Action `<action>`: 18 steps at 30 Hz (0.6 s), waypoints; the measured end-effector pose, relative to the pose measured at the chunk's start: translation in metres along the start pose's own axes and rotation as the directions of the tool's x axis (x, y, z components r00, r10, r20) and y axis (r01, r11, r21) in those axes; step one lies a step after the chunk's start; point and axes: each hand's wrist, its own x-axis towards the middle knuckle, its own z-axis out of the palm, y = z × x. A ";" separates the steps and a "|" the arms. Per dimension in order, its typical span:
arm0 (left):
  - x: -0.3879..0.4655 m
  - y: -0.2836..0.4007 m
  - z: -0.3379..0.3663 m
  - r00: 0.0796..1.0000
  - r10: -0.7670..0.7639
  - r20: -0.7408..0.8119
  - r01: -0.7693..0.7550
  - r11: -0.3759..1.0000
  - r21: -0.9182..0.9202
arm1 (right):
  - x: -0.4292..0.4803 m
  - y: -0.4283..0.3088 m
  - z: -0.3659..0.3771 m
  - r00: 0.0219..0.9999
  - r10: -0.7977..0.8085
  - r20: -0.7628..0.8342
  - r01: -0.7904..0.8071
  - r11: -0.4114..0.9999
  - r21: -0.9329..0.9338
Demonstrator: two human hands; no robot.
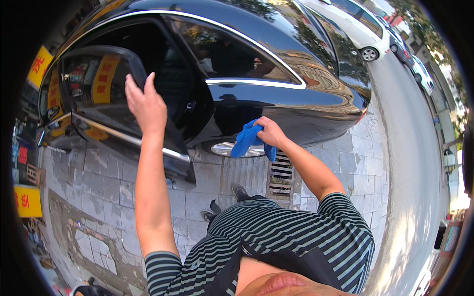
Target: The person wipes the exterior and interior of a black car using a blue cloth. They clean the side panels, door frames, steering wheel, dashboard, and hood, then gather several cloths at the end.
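Note:
My left hand [146,105] is raised at the rear edge of the window frame of a black car's open rear door [127,133]. Its thumb stands apart from the extended fingers, on either side of that edge; whether the palm touches the door is hidden. My right hand [273,132] grips a bunched blue cloth [249,138], whose ends hang down in front of the rear wheel [222,148]. Behind the cloth is the glossy rear side panel [285,105] of the car, below its chrome-edged rear quarter window [237,55].
A metal drain grate [280,175] lies in the grey paving [200,199] beside my feet. Broken paving [94,248] is at the lower left. Yellow signs [27,201] with writing stand at the left. A road [403,148] runs along the right, with a parked white car [355,26] beyond.

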 end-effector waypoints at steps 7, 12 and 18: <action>-0.146 0.036 0.071 0.874 -0.004 0.486 0.198 0.916 -0.349 | 0.013 -0.035 0.021 0.961 0.276 -0.008 -0.265 0.929 0.260; -0.266 0.033 0.059 0.724 -0.046 0.688 0.408 0.833 -0.374 | 0.075 -0.087 0.044 0.949 -0.056 -0.310 0.082 0.994 0.073; -0.430 -0.026 -0.009 0.342 -0.247 0.907 0.682 0.729 -0.059 | 0.173 -0.117 0.098 0.804 -0.574 0.155 0.504 0.519 -0.690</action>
